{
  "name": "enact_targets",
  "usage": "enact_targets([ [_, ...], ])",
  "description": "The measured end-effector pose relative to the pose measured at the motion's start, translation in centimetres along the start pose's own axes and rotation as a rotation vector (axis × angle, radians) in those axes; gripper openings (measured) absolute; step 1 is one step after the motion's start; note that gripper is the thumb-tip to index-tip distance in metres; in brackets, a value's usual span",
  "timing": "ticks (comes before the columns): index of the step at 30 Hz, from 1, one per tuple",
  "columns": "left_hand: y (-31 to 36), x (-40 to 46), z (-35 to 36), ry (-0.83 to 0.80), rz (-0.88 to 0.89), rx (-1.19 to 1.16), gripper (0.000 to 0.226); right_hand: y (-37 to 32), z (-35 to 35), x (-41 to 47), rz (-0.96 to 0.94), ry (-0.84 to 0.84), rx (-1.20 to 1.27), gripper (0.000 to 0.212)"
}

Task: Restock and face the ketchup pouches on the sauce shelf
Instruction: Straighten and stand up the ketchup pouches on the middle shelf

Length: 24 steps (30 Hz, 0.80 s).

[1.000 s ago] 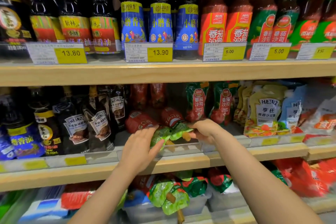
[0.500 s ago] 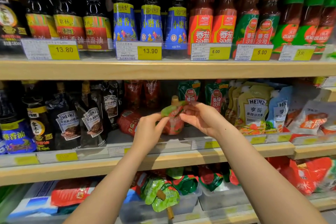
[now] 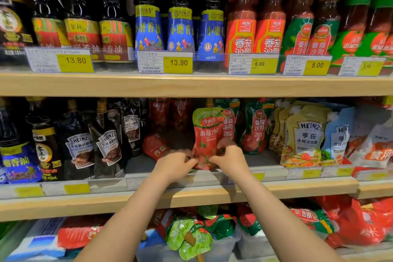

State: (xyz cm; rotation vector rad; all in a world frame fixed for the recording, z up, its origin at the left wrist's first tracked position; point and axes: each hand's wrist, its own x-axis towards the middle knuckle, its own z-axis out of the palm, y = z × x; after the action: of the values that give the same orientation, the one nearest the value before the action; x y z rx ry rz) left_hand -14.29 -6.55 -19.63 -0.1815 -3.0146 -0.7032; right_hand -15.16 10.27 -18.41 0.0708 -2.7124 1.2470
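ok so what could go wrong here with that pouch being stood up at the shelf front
1. The red ketchup pouch stands upright only because the left hand and right hand pinch its bottom corners; nothing visibly props it, so it may flop forward over the shelf edge once released.
2. A red pouch lies slumped just to its left; pushing the held one back could jam against it or leave the facing crooked.
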Motion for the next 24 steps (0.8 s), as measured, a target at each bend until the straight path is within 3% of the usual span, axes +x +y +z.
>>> enact_targets([
  [5,-2.3,-0.7,-1.0,0.077,0.054,0.005,0.038,-0.8,2.4,1.4,-0.019,0.127,-0.069,0.031],
  [12,-4.8,-0.9,-0.8,0.126,0.065,-0.041,0.034,-2.6,4.9,4.5,0.000,0.146,-0.217,0.027],
  [24,-4.9,-0.7,-0.4,0.127,0.056,-0.075,0.039,-2.5,5.2,5.2,-0.009,0.178,-0.189,0.019],
])
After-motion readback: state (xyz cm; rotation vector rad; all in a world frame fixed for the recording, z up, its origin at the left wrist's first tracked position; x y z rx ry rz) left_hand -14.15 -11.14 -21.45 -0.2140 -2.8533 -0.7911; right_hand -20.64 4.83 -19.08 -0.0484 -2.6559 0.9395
